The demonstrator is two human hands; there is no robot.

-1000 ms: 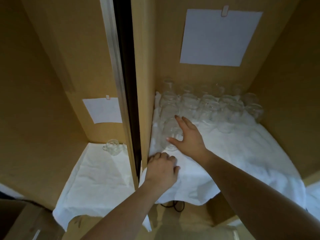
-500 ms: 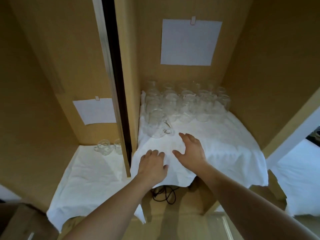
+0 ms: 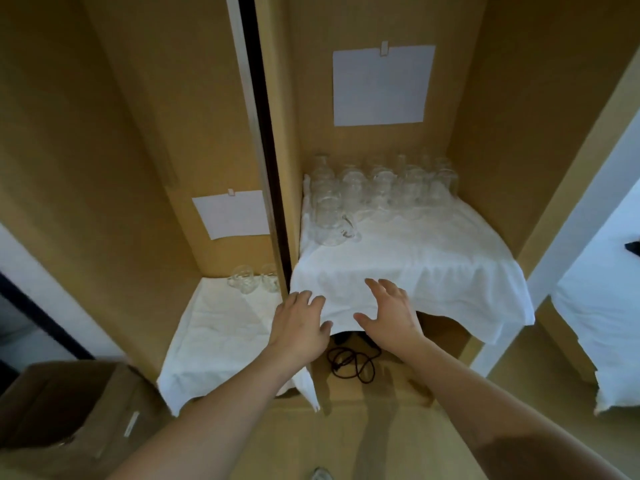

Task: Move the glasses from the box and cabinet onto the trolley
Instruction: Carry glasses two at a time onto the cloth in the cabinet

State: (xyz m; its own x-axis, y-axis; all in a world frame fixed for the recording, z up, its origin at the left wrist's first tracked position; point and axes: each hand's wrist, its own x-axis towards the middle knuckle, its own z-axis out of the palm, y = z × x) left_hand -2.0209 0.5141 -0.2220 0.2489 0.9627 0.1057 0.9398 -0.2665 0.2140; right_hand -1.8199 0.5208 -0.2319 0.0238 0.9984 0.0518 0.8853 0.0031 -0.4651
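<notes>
Several clear glass cups (image 3: 381, 188) stand in rows at the back of the right cabinet shelf on a white cloth (image 3: 433, 268). One handled glass (image 3: 332, 221) stands in front of the rows at the left. Two more glasses (image 3: 254, 278) sit at the back of the lower left shelf. My left hand (image 3: 299, 323) and my right hand (image 3: 389, 313) hover side by side at the cloth's front edge, fingers spread and holding nothing.
Brown cabinet walls (image 3: 526, 133) close in both shelves, with a vertical divider (image 3: 273, 168) between them. White paper sheets (image 3: 381, 86) hang on the back walls. A dark cable (image 3: 349, 362) lies below the shelf. A cardboard box (image 3: 62, 410) stands at lower left.
My right hand let go of the front glass and pulled back to the shelf's front edge. My left hand drew back slightly too. The view has backed away from the cabinet.
</notes>
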